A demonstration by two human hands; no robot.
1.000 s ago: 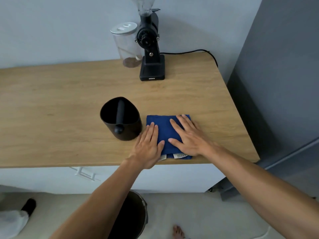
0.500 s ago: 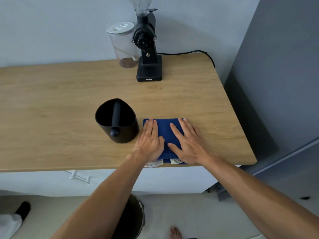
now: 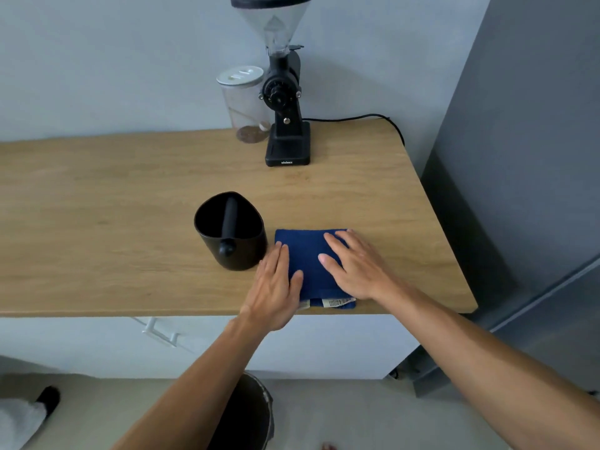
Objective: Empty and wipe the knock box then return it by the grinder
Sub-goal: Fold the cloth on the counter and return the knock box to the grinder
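One black knock box [image 3: 232, 235], a round plastic pot with a black bar across its mouth, stands upright on the light wooden counter [image 3: 97, 222], in the middle part and near the front edge. Inside it looks dark, and I cannot tell if something lies in it. Just to the right of it lies one dark blue folded cloth [image 3: 308, 254], flat on the counter, with two white labels at its front edge. The knock box and the cloth are close to each other but they do not touch.

Two bare hands are on the cloth. The left hand [image 3: 276, 290] lies flat with the fingers straight and together, over the left edge of the cloth, and it grips nothing. The right hand [image 3: 354, 267] lies flat with the fingers spread on the right part of the cloth; it is also not closed around anything.

At the back of the counter stands one black coffee grinder [image 3: 285, 125] with a clear funnel on top, well apart from the knock box. Touching its left side, one clear glass jar [image 3: 243, 105] with a white lid stands. One black cable [image 3: 357, 118] goes from the grinder to the right. Under the counter, on the floor, one dark round bin [image 3: 250, 414] is visible between the arms.
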